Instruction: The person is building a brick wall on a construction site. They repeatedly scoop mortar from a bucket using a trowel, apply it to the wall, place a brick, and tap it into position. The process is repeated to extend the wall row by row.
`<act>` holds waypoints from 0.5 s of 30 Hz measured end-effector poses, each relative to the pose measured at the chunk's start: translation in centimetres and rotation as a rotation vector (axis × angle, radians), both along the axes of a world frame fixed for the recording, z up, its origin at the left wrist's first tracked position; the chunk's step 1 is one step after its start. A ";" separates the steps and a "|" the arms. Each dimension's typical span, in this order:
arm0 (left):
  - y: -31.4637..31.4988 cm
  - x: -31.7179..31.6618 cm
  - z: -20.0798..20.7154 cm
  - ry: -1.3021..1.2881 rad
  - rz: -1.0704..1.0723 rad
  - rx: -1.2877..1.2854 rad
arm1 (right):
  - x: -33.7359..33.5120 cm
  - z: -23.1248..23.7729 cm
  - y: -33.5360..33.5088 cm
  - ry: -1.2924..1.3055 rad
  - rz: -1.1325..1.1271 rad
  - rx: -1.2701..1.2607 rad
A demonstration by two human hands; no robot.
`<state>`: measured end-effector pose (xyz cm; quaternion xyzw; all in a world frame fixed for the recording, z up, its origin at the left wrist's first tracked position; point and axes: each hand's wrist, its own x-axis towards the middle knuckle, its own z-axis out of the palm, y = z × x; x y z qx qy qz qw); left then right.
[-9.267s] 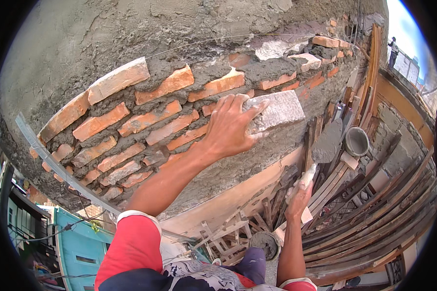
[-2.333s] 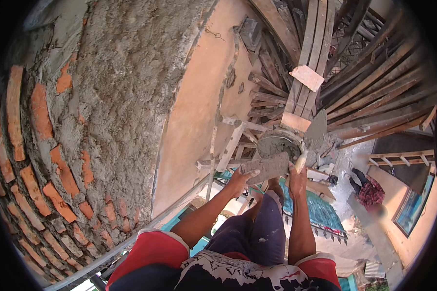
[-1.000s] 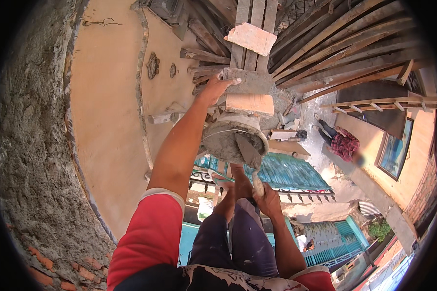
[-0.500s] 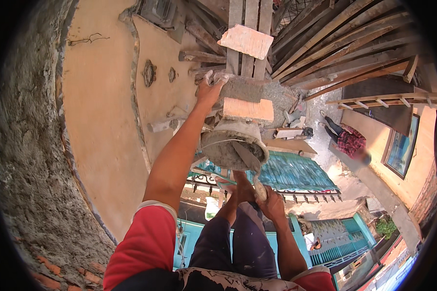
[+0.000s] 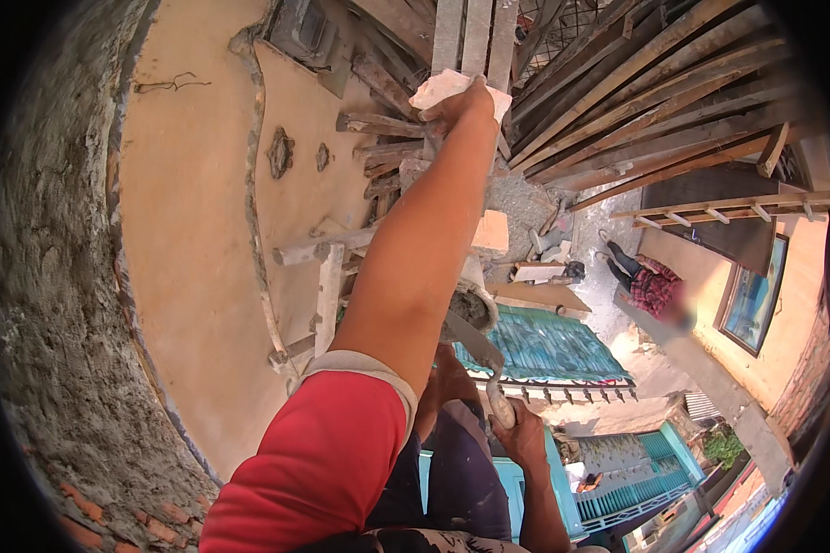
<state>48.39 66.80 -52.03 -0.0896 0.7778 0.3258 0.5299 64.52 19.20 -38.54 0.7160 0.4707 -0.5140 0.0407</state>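
Note:
My left arm is stretched far out over the planks. At its end, my left hand (image 5: 456, 107) closes around a broken, pale orange brick (image 5: 436, 89) lying across the planks. Lower down, my right hand (image 5: 522, 433) grips the handle of a trowel (image 5: 474, 345) coated in grey mortar. The trowel's blade is at the mouth of a bucket (image 5: 478, 302) of wet mortar, which my left forearm partly covers. Just beyond the bucket sits a second pale orange brick (image 5: 491, 232), also partly hidden by that arm.
Narrow planks (image 5: 475, 37) run away at the top. Many long timbers (image 5: 655, 101) fan out at the upper right. A rough wall (image 5: 46, 249) rises on the left beside a smooth tan surface (image 5: 189, 276). Far below, a person in a checked shirt (image 5: 655, 288) stands near a blue-green sheet (image 5: 549, 341).
My left hand has left the mortar-covered ledge and reached forward and right onto the far brick. My right hand keeps the trowel, now slightly lower, by the bucket.

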 end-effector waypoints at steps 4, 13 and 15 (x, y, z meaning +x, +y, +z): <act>-3.3 -4.8 -4.2 0.020 -0.115 0.337 | 1.5 1.3 -0.6 0.015 -0.068 0.171; -18.7 -15.4 4.8 0.567 -1.038 0.461 | -2.7 0.5 11.0 -0.105 0.043 0.622; -21.2 -16.8 8.0 0.702 -1.160 0.417 | -4.9 0.6 13.7 -0.032 0.194 0.642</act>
